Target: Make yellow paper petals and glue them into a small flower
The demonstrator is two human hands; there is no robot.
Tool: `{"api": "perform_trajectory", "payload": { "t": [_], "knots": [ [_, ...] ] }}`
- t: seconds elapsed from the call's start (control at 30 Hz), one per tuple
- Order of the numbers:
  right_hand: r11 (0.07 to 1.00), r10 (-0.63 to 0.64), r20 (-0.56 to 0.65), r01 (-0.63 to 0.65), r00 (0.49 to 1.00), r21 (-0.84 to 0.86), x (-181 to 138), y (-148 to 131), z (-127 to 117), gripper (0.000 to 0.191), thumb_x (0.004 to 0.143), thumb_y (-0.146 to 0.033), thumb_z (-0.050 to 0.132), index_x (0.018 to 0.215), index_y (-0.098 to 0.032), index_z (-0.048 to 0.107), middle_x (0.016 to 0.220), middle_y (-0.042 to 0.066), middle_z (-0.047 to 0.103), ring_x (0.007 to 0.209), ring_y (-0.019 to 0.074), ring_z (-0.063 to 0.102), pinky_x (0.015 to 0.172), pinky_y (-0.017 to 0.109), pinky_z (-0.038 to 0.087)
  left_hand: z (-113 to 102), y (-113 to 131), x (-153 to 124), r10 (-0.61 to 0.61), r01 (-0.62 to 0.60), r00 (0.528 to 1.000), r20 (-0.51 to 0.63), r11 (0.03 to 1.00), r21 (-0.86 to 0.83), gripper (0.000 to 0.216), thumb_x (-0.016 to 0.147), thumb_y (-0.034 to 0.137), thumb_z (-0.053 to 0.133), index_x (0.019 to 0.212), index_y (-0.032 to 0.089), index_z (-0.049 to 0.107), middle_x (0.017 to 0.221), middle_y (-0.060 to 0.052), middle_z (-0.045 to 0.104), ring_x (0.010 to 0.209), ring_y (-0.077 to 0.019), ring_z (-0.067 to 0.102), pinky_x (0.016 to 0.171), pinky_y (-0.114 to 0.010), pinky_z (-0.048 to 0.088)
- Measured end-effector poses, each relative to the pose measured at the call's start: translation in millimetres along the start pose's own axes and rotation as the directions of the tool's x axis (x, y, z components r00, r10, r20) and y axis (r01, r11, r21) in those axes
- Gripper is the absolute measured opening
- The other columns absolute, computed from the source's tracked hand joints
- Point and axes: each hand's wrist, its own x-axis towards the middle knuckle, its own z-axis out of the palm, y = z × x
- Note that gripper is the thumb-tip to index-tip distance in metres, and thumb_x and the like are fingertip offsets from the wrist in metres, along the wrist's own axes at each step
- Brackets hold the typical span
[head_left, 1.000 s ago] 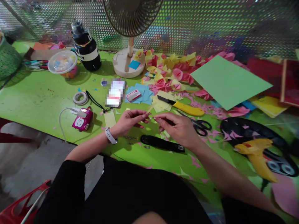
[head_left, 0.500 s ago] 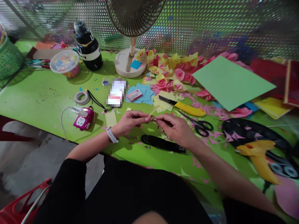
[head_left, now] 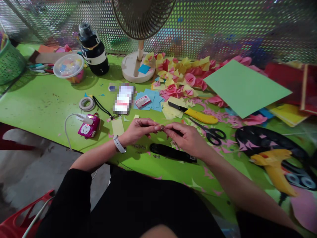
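My left hand (head_left: 140, 129) and my right hand (head_left: 187, 137) meet fingertip to fingertip over the green table (head_left: 42, 105), both pinching a small folded piece of yellow paper (head_left: 162, 127) that is mostly hidden by the fingers. A white band sits on my left wrist. Just below the hands lies a black stapler (head_left: 172, 153). A yellow utility knife (head_left: 195, 114) and black scissors (head_left: 213, 133) lie just beyond my right hand. A pile of folded pink and yellow paper pieces (head_left: 177, 77) sits further back.
A fan base (head_left: 136, 67), a black bottle (head_left: 94, 49), a clear tub (head_left: 68, 67), a tape roll (head_left: 86, 103), a pink device with a white cable (head_left: 88, 125), blue paper squares (head_left: 151, 97), a green sheet (head_left: 244, 87) and a yellow glue gun (head_left: 274, 168) stand around. Perforated metal screen behind.
My two hands have closed together, and the yellow paper strip that stuck up between them is now folded down and hidden in my fingertips.
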Motion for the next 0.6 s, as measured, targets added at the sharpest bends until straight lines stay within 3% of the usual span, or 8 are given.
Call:
{"api": "perform_trajectory", "payload": {
  "t": [0.6],
  "knots": [
    [0.994,0.091,0.044,-0.094,0.995,0.058,0.0,-4.0,0.4,0.029,0.097,-0.042,0.050,0.090,-0.019,0.066,0.065,0.000,0.062,0.050,0.0118,0.052,0.048,0.026,0.038,2.5,-0.4,0.4,0.034,-0.034,0.999,-0.002,0.999,-0.030,0.031,0.065,0.038,0.086,0.082,0.013,0.076,0.081,-0.004,0.069,0.063,-0.0080,0.062,0.047,-0.017,0.048]
  ]
}}
